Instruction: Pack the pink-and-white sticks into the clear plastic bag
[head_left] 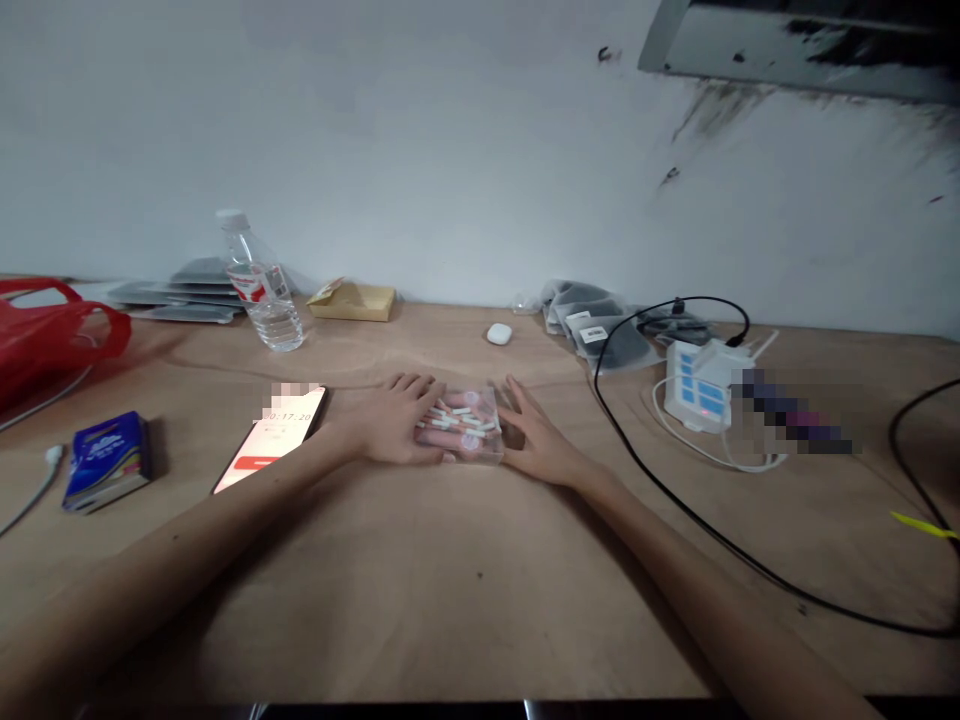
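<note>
A clear plastic box lies flat on the table between my hands. Inside are several short white sticks, and larger pinkish rolls along its near and far sides; their kind I cannot make out. My left hand covers the box's left end, its thumb at the near edge and its fingers across the far side. At the right end, my right hand has its fingers spread, with fingertips against or very close to the box wall. Left of my left wrist lies a phone with its screen lit, partly hidden by my forearm.
On the left are a blue tissue pack, a red bag and a water bottle. A small cardboard tray, white case and bagged dark items stand behind. A power strip and black cable lie right.
</note>
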